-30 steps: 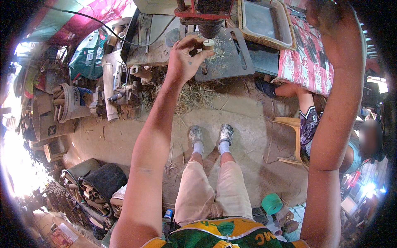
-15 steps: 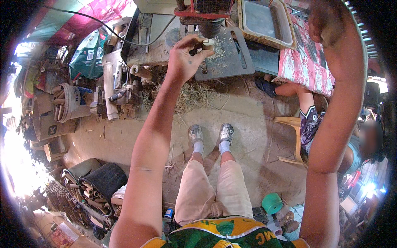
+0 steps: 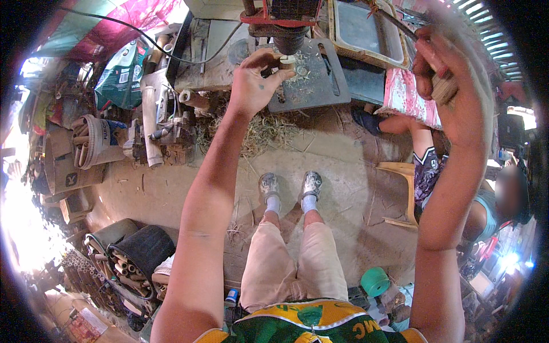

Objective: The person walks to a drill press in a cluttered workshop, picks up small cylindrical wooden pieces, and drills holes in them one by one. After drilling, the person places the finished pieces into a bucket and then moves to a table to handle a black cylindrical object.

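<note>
My left hand [image 3: 255, 78] reaches up to the machine table and grips a short, pale bamboo-like cylinder [image 3: 287, 64] between thumb and fingers. It stands on the dark slotted metal plate [image 3: 320, 86], under the dark chuck [image 3: 289, 40] of a red drill press [image 3: 278, 18]. Whether the chuck's bit touches it, I cannot tell. Up at the right, my right hand [image 3: 452, 74], slightly blurred, is closed around the grip of a lever [image 3: 394, 22], a dark rod coming from the press side. A tan, wood-like piece [image 3: 444, 90] shows by its palm.
Shavings [image 3: 257, 134] lie below the machine table. At right a person sits on a yellow wooden chair [image 3: 409, 188], one leg stretched out. A framed tray [image 3: 366, 31] stands beyond the plate. Tubs of bamboo pieces, including a black bucket [image 3: 143, 246], are at left.
My right hand has come down and inward at the upper right, and the lever now shows in its grip. My left hand and the cylinder stay almost still.
</note>
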Demonstrator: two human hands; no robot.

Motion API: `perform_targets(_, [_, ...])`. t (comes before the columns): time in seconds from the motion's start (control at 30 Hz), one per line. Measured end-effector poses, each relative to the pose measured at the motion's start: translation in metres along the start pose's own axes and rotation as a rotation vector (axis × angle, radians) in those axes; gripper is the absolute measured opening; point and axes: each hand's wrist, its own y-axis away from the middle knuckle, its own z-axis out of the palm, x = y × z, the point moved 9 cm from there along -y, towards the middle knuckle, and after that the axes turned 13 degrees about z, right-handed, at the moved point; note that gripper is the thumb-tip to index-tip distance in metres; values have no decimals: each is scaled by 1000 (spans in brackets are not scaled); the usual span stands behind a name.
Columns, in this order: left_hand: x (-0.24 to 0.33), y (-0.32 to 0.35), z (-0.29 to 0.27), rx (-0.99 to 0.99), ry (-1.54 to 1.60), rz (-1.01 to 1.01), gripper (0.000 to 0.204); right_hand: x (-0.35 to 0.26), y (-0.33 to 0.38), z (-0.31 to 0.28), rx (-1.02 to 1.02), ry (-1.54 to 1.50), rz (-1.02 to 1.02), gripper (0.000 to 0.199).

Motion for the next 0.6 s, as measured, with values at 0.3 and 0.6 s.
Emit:
perform_targets(0.3, [-3,1,1,2,-14,-10,29,12,12,32,-102,-522,447,30])
perform_targets(0.6, [0,0,-1,-53,-151,-1,31,23,23,57,-205,-542,476,23])
